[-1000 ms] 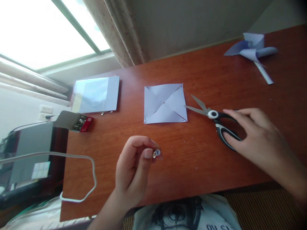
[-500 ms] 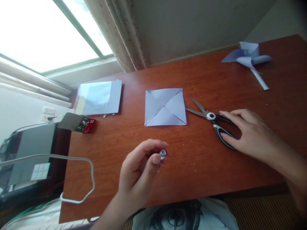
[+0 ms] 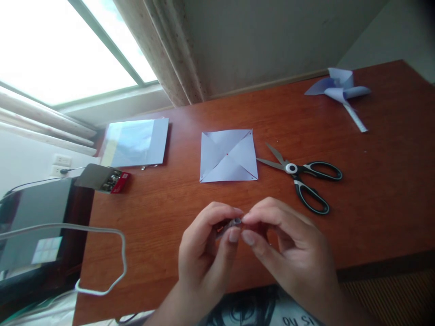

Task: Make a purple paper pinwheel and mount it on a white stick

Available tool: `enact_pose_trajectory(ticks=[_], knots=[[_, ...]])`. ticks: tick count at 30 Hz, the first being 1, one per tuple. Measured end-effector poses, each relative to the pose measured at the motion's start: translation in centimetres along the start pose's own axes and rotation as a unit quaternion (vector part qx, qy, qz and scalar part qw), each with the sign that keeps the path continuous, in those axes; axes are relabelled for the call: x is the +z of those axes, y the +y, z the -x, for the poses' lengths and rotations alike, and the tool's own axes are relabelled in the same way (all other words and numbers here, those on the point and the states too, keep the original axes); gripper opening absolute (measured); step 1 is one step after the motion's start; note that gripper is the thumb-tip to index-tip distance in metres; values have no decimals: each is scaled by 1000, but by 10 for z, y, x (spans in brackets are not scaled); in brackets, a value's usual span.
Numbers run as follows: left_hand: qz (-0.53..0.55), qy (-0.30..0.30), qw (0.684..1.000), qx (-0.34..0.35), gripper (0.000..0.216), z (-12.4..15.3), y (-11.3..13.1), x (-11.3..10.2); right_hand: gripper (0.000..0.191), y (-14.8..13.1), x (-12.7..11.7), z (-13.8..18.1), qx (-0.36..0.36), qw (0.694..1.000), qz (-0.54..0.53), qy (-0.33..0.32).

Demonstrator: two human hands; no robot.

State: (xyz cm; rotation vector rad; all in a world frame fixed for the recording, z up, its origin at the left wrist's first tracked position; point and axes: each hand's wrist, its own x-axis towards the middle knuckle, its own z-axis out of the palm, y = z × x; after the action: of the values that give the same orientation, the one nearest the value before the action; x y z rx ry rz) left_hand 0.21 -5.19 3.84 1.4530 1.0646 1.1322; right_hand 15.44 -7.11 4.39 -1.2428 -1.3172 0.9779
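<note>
My left hand [image 3: 205,253] pinches a small rolled paper tube [image 3: 237,221] between thumb and fingers, its open end showing. My right hand [image 3: 288,242] has come up against that end, index fingertip at the rim and thumb just below it. Beyond my hands lies a square white sheet [image 3: 217,168] with diagonal cuts from its corners, a red dot at its centre and small holes near the corners. To its right, scissors [image 3: 291,169] with black and grey handles rest with blades apart, their lower tip by the sheet's edge.
A finished paper pinwheel [image 3: 348,102] lies at the far right. Toward the window are a plastic-covered stack of paper [image 3: 157,145] and a small open box of metal pieces [image 3: 118,183]. A white cable [image 3: 124,253] loops over the table's left edge.
My right hand has let go of the scissors and moved left to the tube's end. The scissors stay on the table. My left hand still holds the tube; the view has shifted slightly.
</note>
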Motion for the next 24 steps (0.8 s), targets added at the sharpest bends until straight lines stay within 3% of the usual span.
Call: enact_pose_trajectory(ticks=[13,24], knots=[[33,6,999,-14,25,8,-7,0,8,3,-6,-3,-27,999,32,-22],[222,-26,968,-111,6,-3,-13,1,8,2,-13,-3,-37,997,32,-53]])
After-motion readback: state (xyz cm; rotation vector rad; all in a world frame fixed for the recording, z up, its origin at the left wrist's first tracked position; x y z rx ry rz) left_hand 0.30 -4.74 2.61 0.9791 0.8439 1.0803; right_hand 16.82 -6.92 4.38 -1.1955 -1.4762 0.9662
